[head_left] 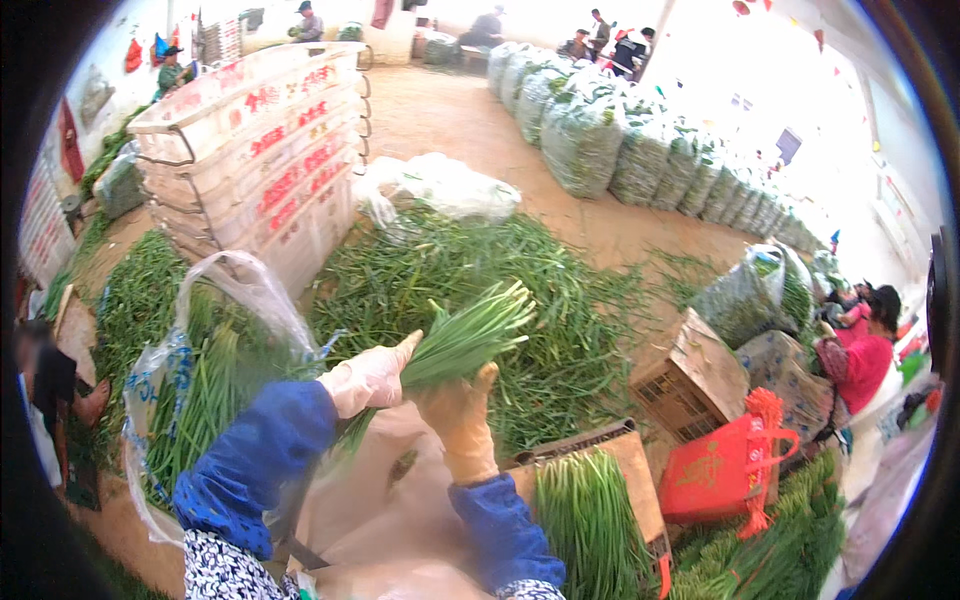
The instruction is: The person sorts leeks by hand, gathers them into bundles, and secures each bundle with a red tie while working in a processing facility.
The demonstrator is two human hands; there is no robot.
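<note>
In front of me, a bunch of long green stalks (465, 340) points up and to the right, its pale cut ends fanned out. My left hand (368, 380), in a pale glove, is closed round the bunch from the left. From below, my right hand (458, 425), in a yellowish-orange glove, grips it with the thumb up. Under my hands, pale sheeting (380, 500) covers my lap. By my left forearm, a clear plastic bag (160, 400) holds more stalks. Right of my right forearm lies a pile of stalks (590, 520) on a wooden board (637, 480).
Ahead, loose green trimmings (550, 370) cover the floor before stacked white crates (260, 150). Cardboard box (695, 375) and red bag (715, 470) stand at right, near a person in pink (865, 360). Another person (50, 380) sits far left. Filled sacks (580, 145) line the back.
</note>
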